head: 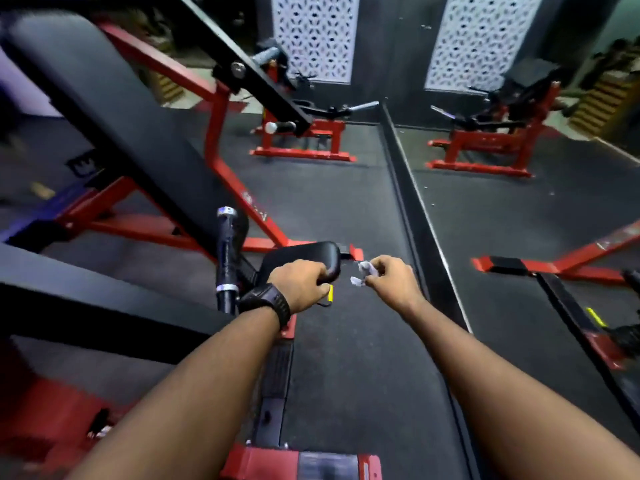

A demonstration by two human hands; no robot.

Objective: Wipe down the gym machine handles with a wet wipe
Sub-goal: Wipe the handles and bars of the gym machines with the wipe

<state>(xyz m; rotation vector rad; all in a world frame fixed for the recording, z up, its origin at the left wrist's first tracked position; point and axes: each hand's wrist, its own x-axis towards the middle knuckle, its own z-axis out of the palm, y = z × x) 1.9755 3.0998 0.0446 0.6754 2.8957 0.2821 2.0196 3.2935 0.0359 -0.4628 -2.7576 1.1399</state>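
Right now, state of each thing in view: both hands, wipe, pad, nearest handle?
left hand: grips the near edge of the black pad
right hand: pinches the wet wipe
wet wipe: crumpled, held in the air, touching no handle
black pad: held by the left hand
black handle: upright, no hand on it
watch: on the left wrist
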